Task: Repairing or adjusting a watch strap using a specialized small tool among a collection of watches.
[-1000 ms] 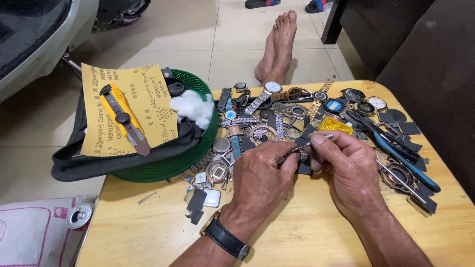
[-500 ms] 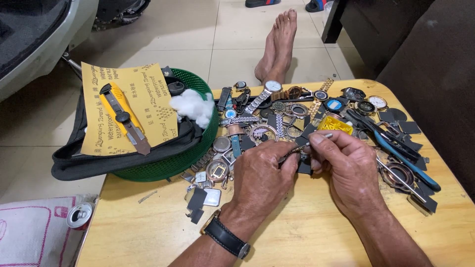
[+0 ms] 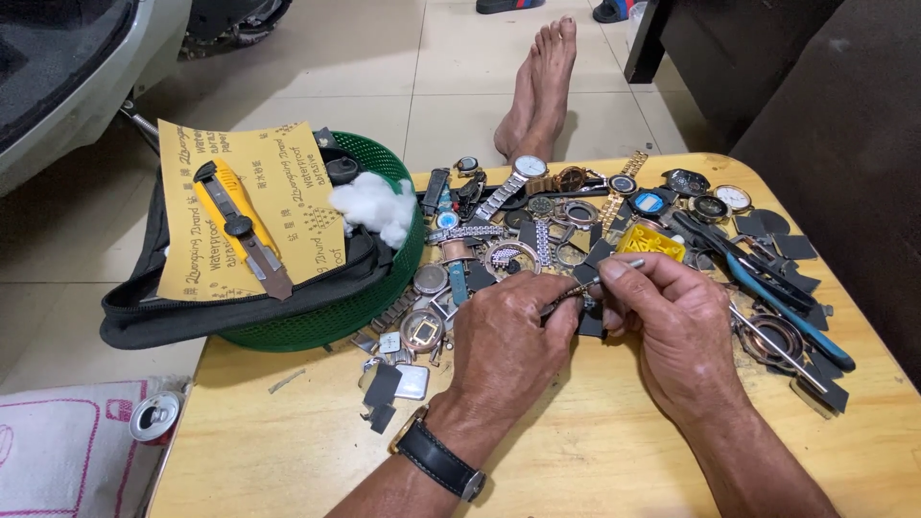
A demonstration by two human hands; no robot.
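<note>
My left hand (image 3: 504, 341), with a black wristwatch (image 3: 439, 459) on its wrist, closes around a small watch part that its fingers hide. My right hand (image 3: 672, 321) pinches a thin metal tool (image 3: 587, 285) whose tip meets that part between the two hands. Both hands hover over a wooden table (image 3: 288, 451), just in front of a heap of watches and watch cases (image 3: 537, 206). A small black piece (image 3: 590, 324) lies under the hands.
A green basket (image 3: 369, 297) at the table's left holds a black pouch, yellow sandpaper sheets (image 3: 245, 206), a yellow utility knife (image 3: 240, 225) and cotton wool (image 3: 376, 206). Blue-handled pliers (image 3: 787, 302) lie at the right. A can (image 3: 153, 415) stands on the floor. Bare feet (image 3: 537, 82) rest beyond the table.
</note>
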